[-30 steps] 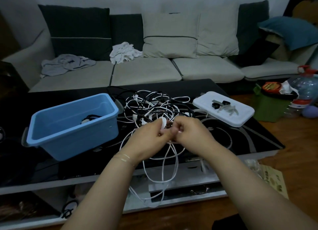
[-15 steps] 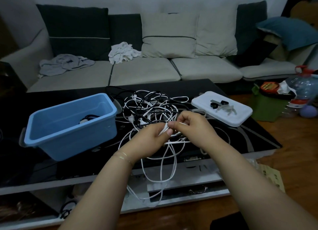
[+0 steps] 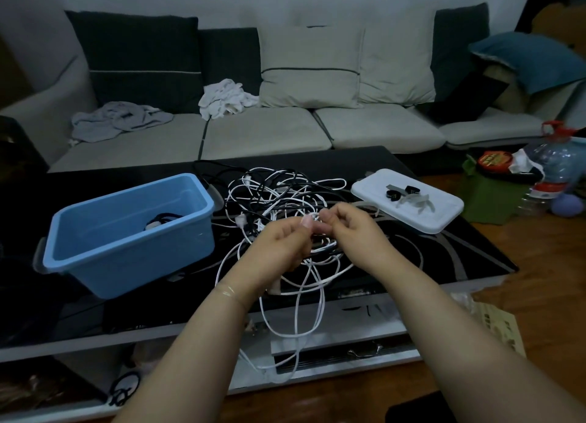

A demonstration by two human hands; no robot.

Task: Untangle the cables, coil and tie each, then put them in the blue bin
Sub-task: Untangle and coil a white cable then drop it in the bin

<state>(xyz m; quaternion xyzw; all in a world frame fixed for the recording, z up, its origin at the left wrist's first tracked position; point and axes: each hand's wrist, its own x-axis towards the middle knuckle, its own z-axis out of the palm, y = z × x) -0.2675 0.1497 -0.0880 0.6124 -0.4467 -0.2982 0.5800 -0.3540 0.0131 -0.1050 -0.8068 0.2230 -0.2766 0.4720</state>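
Hands: left hand (image 3: pixel 282 248) and right hand (image 3: pixel 355 232) meet just in front of the tangle, fingers curled, fingertips almost touching.
Grip: both hands pinch a white cable (image 3: pixel 312 299) between thumb and fingertips; the exact point of contact is partly hidden by the knuckles.
White cable: several loops hang from the hands, down past the near edge of the table (image 3: pixel 444 264); on the far side of the hands the cable appears to run back into the tangle.
Tangle: heap of white and black cables (image 3: pixel 279 194) on the table, directly right of the blue bin.
Blue bin: blue bin (image 3: pixel 126 229) stands on the table, left of the hands; a dark coiled cable (image 3: pixel 160 221) already lies inside it.
Ties: several loose ties (image 3: pixel 409 197), dark and pale, lie on a white lid (image 3: pixel 412 219) at the far right of the tangle.
Step in hand: probably freeing the white cable from the heap, or gathering it into loops; which of the two cannot be told.
Progress: early, judging by one cable in the bin and the heap largely knotted.
Next move: likely calls for drawing the white cable clear of the black strands without tightening them, then winding even loops held in one hand so the other can reach toward the ties.
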